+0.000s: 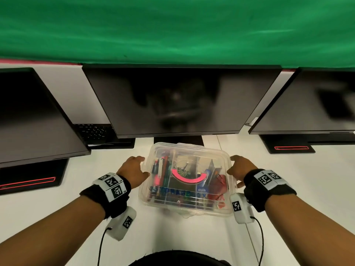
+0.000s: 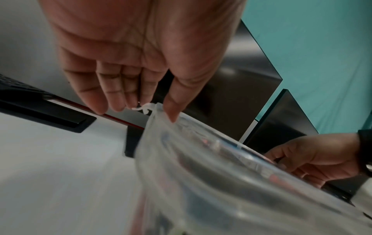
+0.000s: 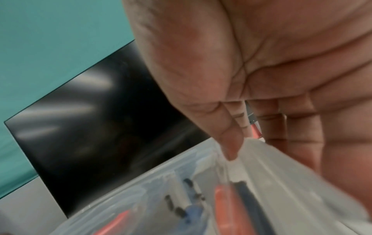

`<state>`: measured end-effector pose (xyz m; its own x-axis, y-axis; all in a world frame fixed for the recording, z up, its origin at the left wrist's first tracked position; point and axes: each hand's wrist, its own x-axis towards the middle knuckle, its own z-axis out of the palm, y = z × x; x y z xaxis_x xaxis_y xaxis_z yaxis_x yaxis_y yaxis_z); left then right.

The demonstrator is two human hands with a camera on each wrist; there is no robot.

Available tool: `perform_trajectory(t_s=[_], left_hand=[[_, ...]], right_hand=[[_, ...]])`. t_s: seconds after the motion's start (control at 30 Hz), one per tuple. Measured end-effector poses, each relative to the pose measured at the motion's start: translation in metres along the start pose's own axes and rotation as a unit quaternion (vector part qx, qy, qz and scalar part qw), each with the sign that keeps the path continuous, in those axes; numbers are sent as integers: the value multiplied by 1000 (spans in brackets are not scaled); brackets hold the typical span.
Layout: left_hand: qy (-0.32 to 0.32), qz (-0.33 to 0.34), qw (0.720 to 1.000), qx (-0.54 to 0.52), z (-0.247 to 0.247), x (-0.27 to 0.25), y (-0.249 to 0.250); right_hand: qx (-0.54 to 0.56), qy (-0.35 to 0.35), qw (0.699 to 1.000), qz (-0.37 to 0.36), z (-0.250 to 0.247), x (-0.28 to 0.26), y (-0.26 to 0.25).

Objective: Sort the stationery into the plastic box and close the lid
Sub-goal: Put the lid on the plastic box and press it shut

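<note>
L hand (image 1: 134, 170) sits at the left side of the plastic box (image 1: 185, 179), thumb tip on the lid (image 1: 192, 150) edge near the far-left corner, the other fingers (image 2: 112, 95) hanging fairly straight just outside the wall; a loose span, not a clamp. R hand (image 1: 241, 167) mirrors it on the right side; thumb on top of the lid rim, fingers down the outer wall, narrow pinch-like hold on the rim. Prob. placed like this so both sides get pressed down evenly & the lid seats square instead of tipping; whether the side latches are snapped can't be told, frames too blurred.

Box stands on the white desk (image 1: 57, 208), centred betw. the forearms, just near of the middle monitor (image 1: 180, 100) and its stand; the clear lid lies over it. Inside, seen through the lid: stationery (image 1: 163, 173) in compartments, pens & markers upright-ish at left, a pink curved piece (image 1: 189, 178) w/ paper clips mid, red & blue items at right; sorting looks done, so closing is the step in hand.

Outward: two more dark monitors (image 1: 32, 116) left & right, green backdrop (image 1: 172, 25) far; wrist bands w/ printed markers (image 1: 112, 185) & cabled camera units on both arms.
</note>
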<state>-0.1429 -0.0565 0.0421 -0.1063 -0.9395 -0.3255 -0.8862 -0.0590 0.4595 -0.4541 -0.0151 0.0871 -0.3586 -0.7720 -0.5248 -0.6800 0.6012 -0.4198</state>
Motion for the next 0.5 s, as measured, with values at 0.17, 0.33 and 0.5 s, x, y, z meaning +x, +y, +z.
perform_trajectory(t_s=[0.17,0.33,0.5], left_hand=[[-6,-7,999,32,-3,-1,7],[-4,12,1000,6,-5,0,14],[-26,23,999,25,-1,1,13]], right_hand=[[10,2,1000,15,2,-4,1],[15,17,999,23,1,-3,3],[38,5,999,31,2,-3,6]])
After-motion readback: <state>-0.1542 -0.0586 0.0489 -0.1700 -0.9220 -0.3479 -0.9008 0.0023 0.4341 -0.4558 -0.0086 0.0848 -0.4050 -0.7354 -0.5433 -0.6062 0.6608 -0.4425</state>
